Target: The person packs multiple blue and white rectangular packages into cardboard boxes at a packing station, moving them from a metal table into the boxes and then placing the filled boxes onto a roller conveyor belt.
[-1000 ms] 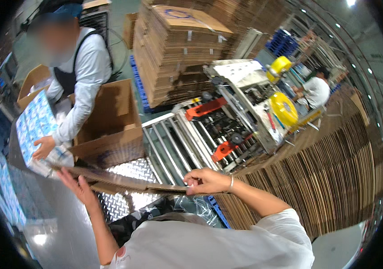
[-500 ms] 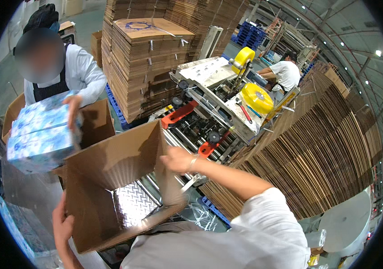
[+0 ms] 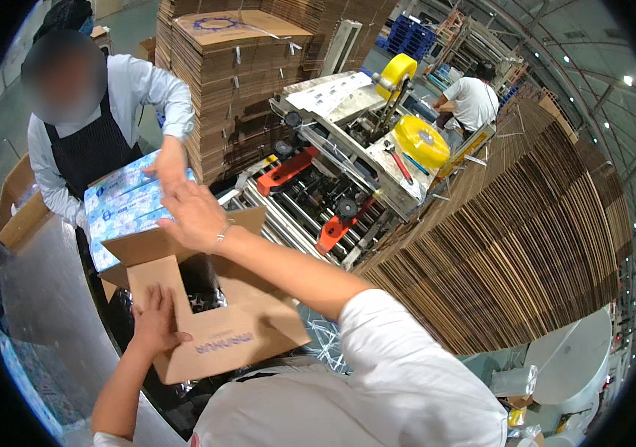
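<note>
Cardboard box point(image 3: 240, 324), top partly folded over, sitting right beside the metal table point(image 3: 42, 298).
Left hand point(image 3: 158, 324) is flat on the box's left side, fingers apart; right hand point(image 3: 197, 217) is stretched out over the far edge by the blue packs point(image 3: 128, 205), overlapping a co-worker's hand point(image 3: 173, 158), can't tell if they touch.

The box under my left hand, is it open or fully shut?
Partly open: the cardboard box has flaps folded inward, with your left hand flat on one, but a dark opening shows between them.
</note>
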### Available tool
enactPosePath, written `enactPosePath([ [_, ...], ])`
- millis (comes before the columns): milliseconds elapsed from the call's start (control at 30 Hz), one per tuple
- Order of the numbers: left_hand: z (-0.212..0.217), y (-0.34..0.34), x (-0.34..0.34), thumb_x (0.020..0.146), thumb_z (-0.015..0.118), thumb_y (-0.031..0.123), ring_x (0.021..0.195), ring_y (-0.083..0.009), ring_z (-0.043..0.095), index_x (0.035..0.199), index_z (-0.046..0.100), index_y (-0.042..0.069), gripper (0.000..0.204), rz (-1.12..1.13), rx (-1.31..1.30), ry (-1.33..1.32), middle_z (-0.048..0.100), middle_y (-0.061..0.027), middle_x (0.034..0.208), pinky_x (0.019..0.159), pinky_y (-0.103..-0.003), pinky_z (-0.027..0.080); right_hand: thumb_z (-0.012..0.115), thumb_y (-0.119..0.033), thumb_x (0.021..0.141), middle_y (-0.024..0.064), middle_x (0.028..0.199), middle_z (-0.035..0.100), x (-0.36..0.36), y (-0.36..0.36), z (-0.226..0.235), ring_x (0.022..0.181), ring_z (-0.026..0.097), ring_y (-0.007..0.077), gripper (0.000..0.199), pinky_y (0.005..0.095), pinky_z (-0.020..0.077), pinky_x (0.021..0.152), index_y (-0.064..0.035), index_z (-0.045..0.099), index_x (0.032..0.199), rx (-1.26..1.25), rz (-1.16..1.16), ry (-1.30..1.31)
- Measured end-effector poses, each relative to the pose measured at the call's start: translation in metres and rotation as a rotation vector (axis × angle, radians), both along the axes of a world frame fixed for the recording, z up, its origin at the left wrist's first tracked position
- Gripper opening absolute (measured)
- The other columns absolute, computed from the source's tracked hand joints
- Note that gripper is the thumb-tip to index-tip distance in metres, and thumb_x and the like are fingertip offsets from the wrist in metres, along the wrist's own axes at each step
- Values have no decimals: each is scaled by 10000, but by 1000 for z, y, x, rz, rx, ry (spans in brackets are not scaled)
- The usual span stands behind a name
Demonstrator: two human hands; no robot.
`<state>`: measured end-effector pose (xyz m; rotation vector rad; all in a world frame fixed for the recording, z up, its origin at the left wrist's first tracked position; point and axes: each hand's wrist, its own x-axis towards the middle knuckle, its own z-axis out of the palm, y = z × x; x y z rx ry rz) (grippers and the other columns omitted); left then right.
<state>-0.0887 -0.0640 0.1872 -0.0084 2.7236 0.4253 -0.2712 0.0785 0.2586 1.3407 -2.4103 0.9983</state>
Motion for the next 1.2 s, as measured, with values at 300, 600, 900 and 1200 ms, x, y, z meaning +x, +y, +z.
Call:
enactPosePath([
  [300,-73,13,22,802,595,191,1203,-381,357,1344,182,-54,724,765,401,534,323,-264,1314,984,-376,307,582,-272,797,186,1222,449,74,105,-113,1176,383,299,524,395,277,1010,28,436,1201,14,259,-554],
  [600,-98,-133,80,930,398,291,1111,-309,470,1343,257,-9,529,984,104,283,442,-200,1258,943,-358,350,377,-382,912,184,917,609,-40,186,-325,862,571,336,389,390,439,748,-40,551,972,152,-705,-798],
  [900,-224,-150,153,871,357,549,956,-254,559,1225,449,43,624,1366,1169,304,549,-116,1113,836,-380,453,438,-528,859,89,865,628,28,196,-257,824,542,198,556,321,425,775,-11,632,921,154,-559,-1161],
  [1200,-134,-45,47,818,328,668,1199,-253,334,1384,209,110,804,998,1771,106,299,-89,1372,833,-428,419,510,-320,869,119,784,598,83,94,-73,722,582,207,300,336,464,662,-26,568,849,489,288,-833],
])
